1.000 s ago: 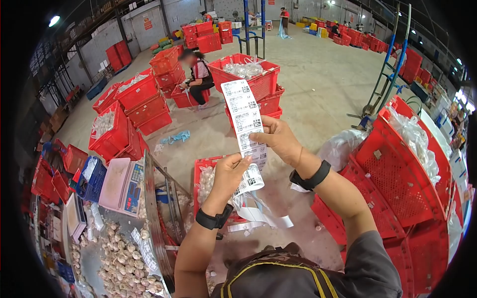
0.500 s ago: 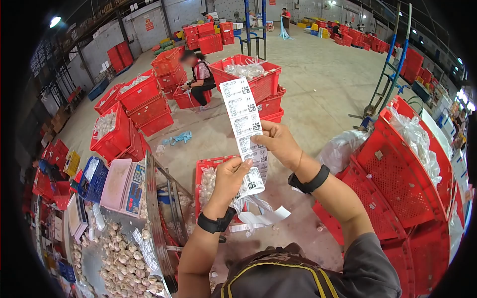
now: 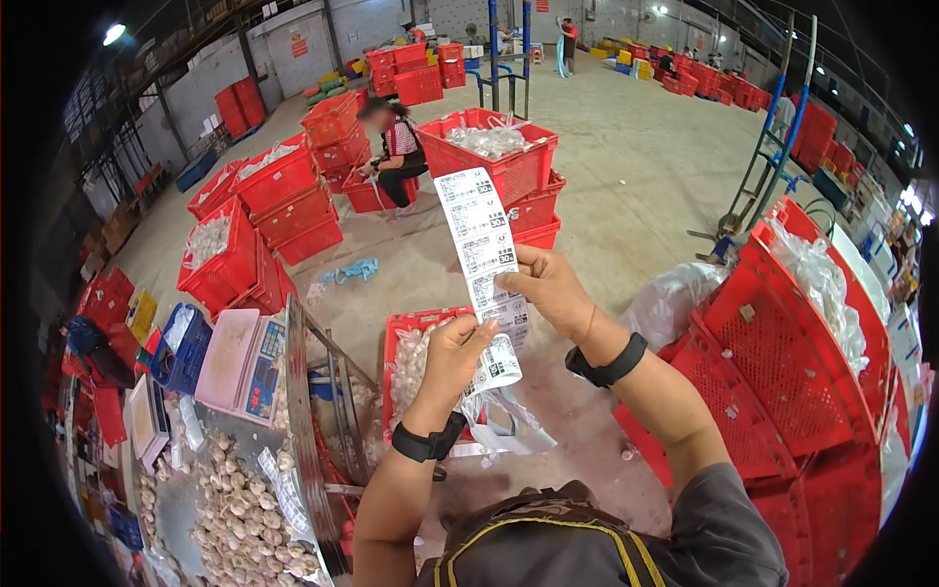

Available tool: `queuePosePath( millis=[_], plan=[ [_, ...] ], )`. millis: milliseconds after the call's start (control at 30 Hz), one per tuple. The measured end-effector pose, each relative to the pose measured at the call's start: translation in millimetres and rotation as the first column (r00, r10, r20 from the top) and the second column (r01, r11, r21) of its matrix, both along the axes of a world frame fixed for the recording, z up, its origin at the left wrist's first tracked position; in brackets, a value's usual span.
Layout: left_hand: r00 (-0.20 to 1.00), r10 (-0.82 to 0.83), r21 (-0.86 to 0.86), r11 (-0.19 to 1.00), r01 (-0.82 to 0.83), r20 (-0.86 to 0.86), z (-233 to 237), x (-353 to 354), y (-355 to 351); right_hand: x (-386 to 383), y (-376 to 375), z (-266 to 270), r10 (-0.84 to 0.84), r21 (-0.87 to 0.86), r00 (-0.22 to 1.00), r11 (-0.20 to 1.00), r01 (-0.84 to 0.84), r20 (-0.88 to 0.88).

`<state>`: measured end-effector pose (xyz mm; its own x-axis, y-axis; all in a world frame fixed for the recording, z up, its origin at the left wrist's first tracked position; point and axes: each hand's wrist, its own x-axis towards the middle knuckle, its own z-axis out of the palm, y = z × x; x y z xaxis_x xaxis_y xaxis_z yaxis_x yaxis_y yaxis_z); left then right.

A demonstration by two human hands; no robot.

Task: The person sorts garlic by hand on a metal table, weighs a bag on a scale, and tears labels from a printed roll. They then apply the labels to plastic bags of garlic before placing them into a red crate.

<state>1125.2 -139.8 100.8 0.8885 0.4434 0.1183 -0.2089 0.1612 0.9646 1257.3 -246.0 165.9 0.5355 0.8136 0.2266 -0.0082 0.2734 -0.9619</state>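
A long strip of white printed labels point(image 3: 477, 223) hangs upright before me, marked with rows of black text and the number 30. My right hand point(image 3: 550, 291) pinches its right edge at mid-height. Lower down, my left hand point(image 3: 454, 360) grips its left edge between thumb and fingers. Below the hands the strip curls, and its loose white tail point(image 3: 516, 436) hangs over the floor. Behind my left hand stands a red crate point(image 3: 393, 328) holding pale contents, partly hidden by my hand and the strip.
On the left, a metal table holds a pile of garlic bulbs point(image 3: 245, 509), a pink scale point(image 3: 233, 364) and a blue basket point(image 3: 181, 354). Stacked red crates point(image 3: 782, 362) with plastic bags rise at right. A person point(image 3: 396, 152) sits among crates ahead. A blue cloth point(image 3: 350, 270) lies on the floor.
The strip's loose tail has swung and folded differently below my hands. The view has dipped slightly; both hands keep their hold. The seated person's head and arms have shifted a little.
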Motion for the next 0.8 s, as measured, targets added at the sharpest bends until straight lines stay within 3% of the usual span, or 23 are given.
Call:
queuePosePath(
  millis=[367,467,533,800],
  plan=[
    [0.998,0.024,0.033,0.999,-0.026,0.054,-0.7,-6.3,12.2,3.3,8.3,-8.2,0.012,0.022,0.999,1.000,-0.011,-0.030],
    [0.998,0.051,-0.048,0.998,-0.050,0.029,9.5,-10.5,17.4,4.8,9.2,-8.4,-0.017,-0.011,0.999,1.000,0.016,-0.042],
    [0.977,0.196,0.064,0.977,-0.202,0.086,12.0,-12.3,23.6,6.8,11.2,-12.1,-0.017,-0.016,0.998,1.000,0.016,-0.053],
    [0.940,0.340,-0.129,0.932,-0.339,-0.011,19.5,-30.2,53.7,2.1,15.3,-15.9,0.034,-0.036,0.999,0.999,-0.034,-0.011]
  ],
)
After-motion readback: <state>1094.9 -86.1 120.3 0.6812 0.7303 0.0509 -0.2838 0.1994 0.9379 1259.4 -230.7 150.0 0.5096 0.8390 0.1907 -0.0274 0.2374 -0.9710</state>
